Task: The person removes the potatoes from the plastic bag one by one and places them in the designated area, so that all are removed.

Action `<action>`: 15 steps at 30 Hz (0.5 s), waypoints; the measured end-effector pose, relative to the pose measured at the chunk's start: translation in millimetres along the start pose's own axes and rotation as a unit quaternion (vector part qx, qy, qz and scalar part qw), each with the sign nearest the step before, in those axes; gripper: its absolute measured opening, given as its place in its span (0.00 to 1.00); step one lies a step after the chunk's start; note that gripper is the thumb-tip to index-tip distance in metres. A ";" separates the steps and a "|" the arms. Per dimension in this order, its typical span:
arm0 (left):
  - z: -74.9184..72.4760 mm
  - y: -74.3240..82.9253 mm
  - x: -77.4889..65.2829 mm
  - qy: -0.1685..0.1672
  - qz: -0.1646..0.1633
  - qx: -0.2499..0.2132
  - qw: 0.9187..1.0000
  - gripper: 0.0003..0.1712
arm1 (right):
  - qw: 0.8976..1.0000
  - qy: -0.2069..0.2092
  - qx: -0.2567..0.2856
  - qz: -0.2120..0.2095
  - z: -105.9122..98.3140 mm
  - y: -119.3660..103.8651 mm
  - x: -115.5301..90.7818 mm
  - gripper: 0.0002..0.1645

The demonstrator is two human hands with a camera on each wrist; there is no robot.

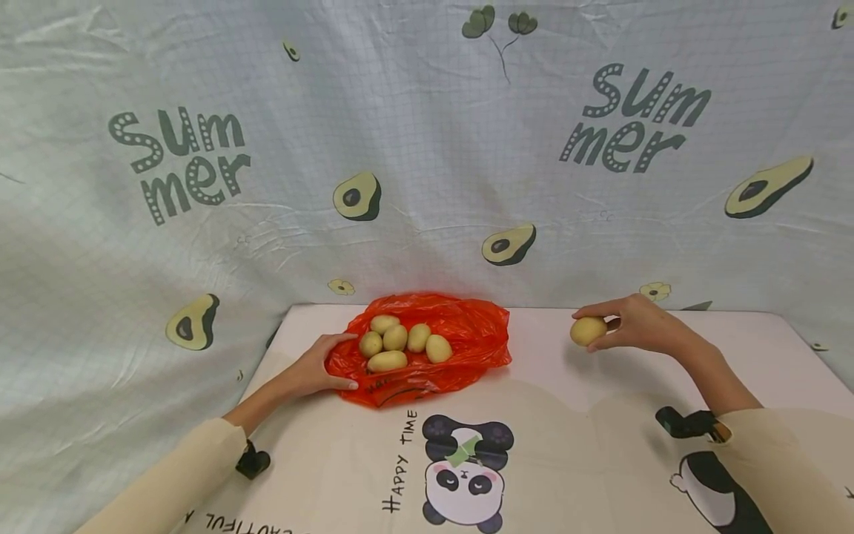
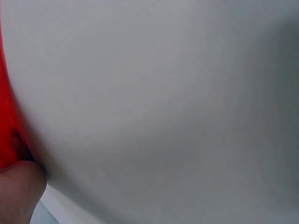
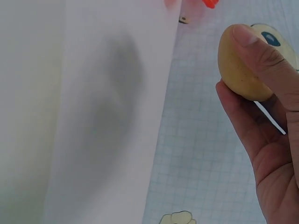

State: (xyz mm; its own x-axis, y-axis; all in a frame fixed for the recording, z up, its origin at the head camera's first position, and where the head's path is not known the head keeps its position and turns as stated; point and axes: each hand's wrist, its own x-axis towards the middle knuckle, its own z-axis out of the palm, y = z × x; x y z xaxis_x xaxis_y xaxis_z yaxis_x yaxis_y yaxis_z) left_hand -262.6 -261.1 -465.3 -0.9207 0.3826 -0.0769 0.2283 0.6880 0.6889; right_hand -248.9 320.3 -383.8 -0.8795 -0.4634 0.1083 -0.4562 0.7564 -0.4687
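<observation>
One potato, at three o'clock of the red bag, is pinched in your right hand, fingers parted to its width. Judged firm, light, smooth: hold its middle. Your left hand grips the bag's nine-o'clock edge.

Potatoes in bag on table

The backdrop cloth reads "SUMMER" twice; the table cover, "HAPPY TIME" and upside-down "EAUTIFUL".
</observation>
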 end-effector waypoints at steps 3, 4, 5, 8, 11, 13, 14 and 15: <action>0.8 -1.3 0.0 0.001 0.004 -0.001 1.000 0.53 | 1.000 0.001 -0.005 0.007 -0.4 3.1 -0.8 0.33; 0.9 -1.8 -0.3 0.003 0.006 -0.002 1.000 0.53 | 1.000 0.001 -0.006 0.010 -0.4 4.2 -1.0 0.33; 1.0 -1.9 -0.5 0.003 0.009 -0.002 1.000 0.53 | 1.000 0.000 -0.006 0.013 -0.5 5.7 -1.2 0.33; 1.3 -2.0 -1.0 0.003 0.010 -0.001 1.000 0.53 | 1.000 0.000 -0.002 0.017 0.2 10.5 -1.5 0.33; 0.9 -1.1 -1.1 0.001 0.009 0.000 1.000 0.53 | 1.000 -0.002 0.002 0.021 1.0 16.2 -2.0 0.34; 0.7 -0.3 -0.8 -0.001 0.008 0.001 1.000 0.53 | 1.000 0.000 0.003 0.024 1.6 19.8 -2.3 0.33; 0.6 0.1 -0.7 -0.001 0.007 0.001 1.000 0.53 | 1.000 0.001 0.003 0.025 1.9 21.3 -2.2 0.33; 0.5 0.3 -0.4 -0.002 0.007 0.001 1.000 0.53 | 1.000 0.003 0.002 0.026 2.1 22.7 -2.1 0.33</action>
State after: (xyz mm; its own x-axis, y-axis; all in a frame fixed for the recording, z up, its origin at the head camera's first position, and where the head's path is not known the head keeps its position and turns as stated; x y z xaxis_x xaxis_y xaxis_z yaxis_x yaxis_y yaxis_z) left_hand -262.0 -260.7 -465.4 -0.9163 0.3944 -0.0695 0.2421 0.6838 0.6884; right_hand -257.1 337.5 -396.6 -0.9023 -0.4218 0.0888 -0.4102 0.7770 -0.4775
